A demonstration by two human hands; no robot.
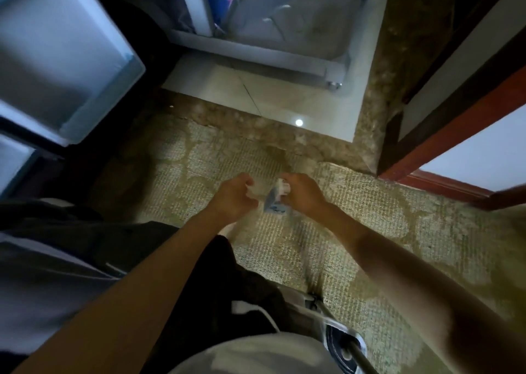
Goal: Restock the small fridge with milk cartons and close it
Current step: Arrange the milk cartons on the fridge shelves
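My right hand [303, 193] grips a small white and blue milk carton [274, 200] above the patterned carpet. Just left of the carton is my left hand [234, 197] with its fingers curled; blur hides whether it holds anything. The small fridge [57, 60] is at the upper left, seen from above as a pale blue-white surface. The picture is motion-blurred.
A white-framed unit [256, 52] with blue items inside stands on pale tiles [284, 100] ahead. A red-brown door frame [444, 134] and skirting run along the right. My legs and dark clothing fill the lower left. A dark object with a metal handle [341, 342] lies at the bottom.
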